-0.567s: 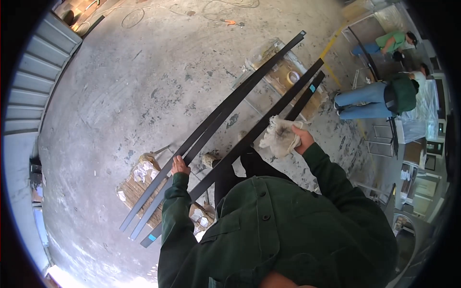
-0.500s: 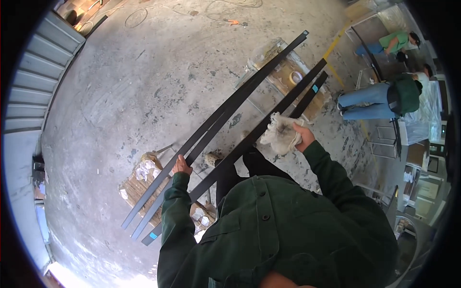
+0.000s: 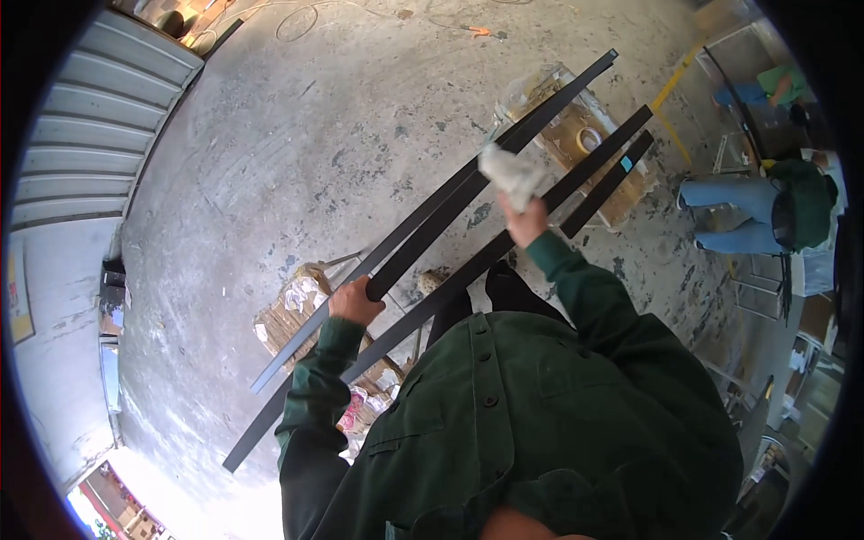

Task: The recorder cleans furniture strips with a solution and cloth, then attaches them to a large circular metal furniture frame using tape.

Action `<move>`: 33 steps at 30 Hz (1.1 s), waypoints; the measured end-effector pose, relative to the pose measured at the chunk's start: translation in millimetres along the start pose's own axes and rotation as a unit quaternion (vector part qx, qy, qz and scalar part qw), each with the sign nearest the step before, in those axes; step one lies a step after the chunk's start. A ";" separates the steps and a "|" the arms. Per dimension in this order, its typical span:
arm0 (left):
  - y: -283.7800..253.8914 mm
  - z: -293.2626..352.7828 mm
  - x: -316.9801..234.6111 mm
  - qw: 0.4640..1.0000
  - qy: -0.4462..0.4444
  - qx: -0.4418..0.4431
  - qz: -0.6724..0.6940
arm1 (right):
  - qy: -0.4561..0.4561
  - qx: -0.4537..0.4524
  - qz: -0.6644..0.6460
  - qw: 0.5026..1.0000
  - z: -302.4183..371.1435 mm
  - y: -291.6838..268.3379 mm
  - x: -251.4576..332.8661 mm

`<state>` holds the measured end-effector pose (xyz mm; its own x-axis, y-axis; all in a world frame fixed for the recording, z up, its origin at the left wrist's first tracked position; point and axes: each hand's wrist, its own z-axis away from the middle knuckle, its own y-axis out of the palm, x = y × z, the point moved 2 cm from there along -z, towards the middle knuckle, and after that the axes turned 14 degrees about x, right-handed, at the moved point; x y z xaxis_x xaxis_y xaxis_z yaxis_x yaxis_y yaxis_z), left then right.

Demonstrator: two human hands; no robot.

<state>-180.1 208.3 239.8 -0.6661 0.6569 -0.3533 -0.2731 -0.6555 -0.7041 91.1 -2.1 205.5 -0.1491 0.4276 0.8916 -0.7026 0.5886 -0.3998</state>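
My left hand [image 3: 356,301] is closed around a long dark metal bar [image 3: 423,236], toward its lower-left part. Just beyond it runs another long dark bar [image 3: 382,252], nearly parallel and touching or overlapping it farther up. In my right hand [image 3: 526,223] is a bunched whitish rag [image 3: 511,175], smeared by motion. The rag is over the held bar's upper part; whether it touches is hard to tell. Closer to my body lies a third dark bar [image 3: 477,261], passing beneath my right forearm or hand. A shorter dark bar [image 3: 607,184] with a light-blue sticker lies to its right.
The bars span two low stands: a wood-topped one [image 3: 279,326] at left and another [image 3: 621,202] at right, bearing a tape roll [image 3: 589,139]. Two people [image 3: 796,202] are at the far right. A hose [image 3: 346,7] with an orange end lies on the floor ahead.
My right hand has swung left and away from me, bringing the rag over the bars. My left hand now wraps the nearer bar of the pair, whose lower end has spread from the other's.
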 end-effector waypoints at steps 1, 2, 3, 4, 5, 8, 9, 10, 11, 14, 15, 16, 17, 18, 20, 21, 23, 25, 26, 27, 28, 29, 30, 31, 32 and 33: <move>-1.2 9.3 -5.0 1.000 0.007 -0.001 0.019 | -0.054 -0.005 0.119 0.991 1.2 26.4 -15.6; -7.2 22.3 -14.6 1.000 -0.008 0.009 0.017 | -0.203 -0.004 0.174 0.964 14.6 43.6 15.7; -16.5 36.1 -29.3 1.000 -0.019 0.020 0.011 | -0.146 0.163 0.227 0.949 26.7 57.7 17.2; -19.7 50.0 -33.8 1.000 -0.001 0.003 0.025 | -0.304 0.120 0.243 0.913 35.5 57.1 56.8; -21.5 61.7 -37.4 1.000 -0.006 0.012 0.026 | -0.308 0.141 0.272 0.901 45.0 54.5 62.0; -26.4 90.0 -49.0 0.998 -0.027 0.034 0.040 | -0.332 0.146 0.213 0.907 39.7 24.3 48.1; -26.9 97.8 -52.7 0.999 -0.020 0.027 0.039 | -0.324 0.123 0.140 0.927 27.3 4.7 37.3; -28.6 102.1 -58.0 0.999 -0.008 0.020 0.036 | -0.301 0.050 0.155 0.940 8.1 -18.2 19.0; -30.8 104.7 -61.9 0.999 -0.001 0.015 0.031 | -0.276 -0.023 0.170 0.946 -16.6 -44.1 -4.8; -37.2 110.3 -71.3 1.000 0.007 0.001 0.019 | -0.098 -0.075 0.121 0.985 -86.8 -123.2 -83.3; -38.2 113.2 -70.7 1.000 -0.003 0.006 0.016 | -0.149 -0.077 0.166 0.972 -95.1 -129.9 -66.8; -40.2 113.3 -74.7 1.000 -0.005 0.010 0.011 | -0.136 -0.103 0.161 0.972 -97.8 -124.9 -70.3; -42.6 112.9 -79.2 1.000 -0.003 0.005 0.008 | -0.123 -0.130 0.157 0.971 -99.0 -116.8 -72.2; -45.0 114.5 -80.6 1.000 -0.009 -0.003 0.007 | -0.145 -0.115 0.145 0.972 -82.7 -88.2 -55.6; -45.7 112.1 -82.0 1.000 -0.021 0.002 0.012 | -0.208 -0.040 0.165 0.963 -17.7 -32.7 8.4; -45.9 111.5 -84.3 1.000 -0.023 0.010 0.015 | -0.251 0.030 0.086 0.964 13.4 -10.5 30.6; -47.9 112.8 -91.5 0.999 -0.026 0.019 0.012 | -0.364 0.175 -0.056 0.913 59.2 18.7 74.0; -51.4 110.3 -101.4 1.000 -0.017 0.022 0.002 | -0.452 0.237 0.046 0.859 68.7 17.4 86.3; -54.4 113.6 -101.1 1.000 -0.015 0.022 -0.002 | -0.471 0.263 0.094 0.837 66.8 10.0 87.7; -57.3 115.9 -100.0 1.000 -0.017 0.014 -0.001 | -0.425 0.211 0.122 0.871 53.5 -0.6 74.4; -60.7 119.9 -98.8 1.000 -0.020 0.005 0.001 | -0.408 0.170 0.136 0.887 31.9 -21.1 55.5; -63.2 124.9 -96.8 1.000 -0.016 0.002 0.012 | -0.391 0.128 0.149 0.899 5.0 -46.5 32.9; -65.2 131.0 -98.8 1.000 -0.015 0.000 0.009 | -0.394 0.124 0.148 0.899 -17.9 -72.5 14.5; -64.1 133.5 -98.3 1.000 -0.012 0.012 0.010 | -0.309 0.029 0.123 0.942 -41.3 -103.7 -10.0; -64.4 135.3 -100.1 1.000 -0.010 0.022 0.009 | -0.221 -0.069 0.094 0.968 -65.6 -137.9 -36.2; -66.2 138.0 -105.1 0.999 -0.022 0.037 0.012 | -0.197 -0.108 0.125 0.966 -92.0 -166.6 -69.4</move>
<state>-187.8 131.2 408.5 -0.7019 0.6252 -0.3411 -0.3058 -0.6971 -0.6485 282.4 -66.7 190.7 -0.5785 0.3056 0.7563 -0.4558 0.6478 -0.6104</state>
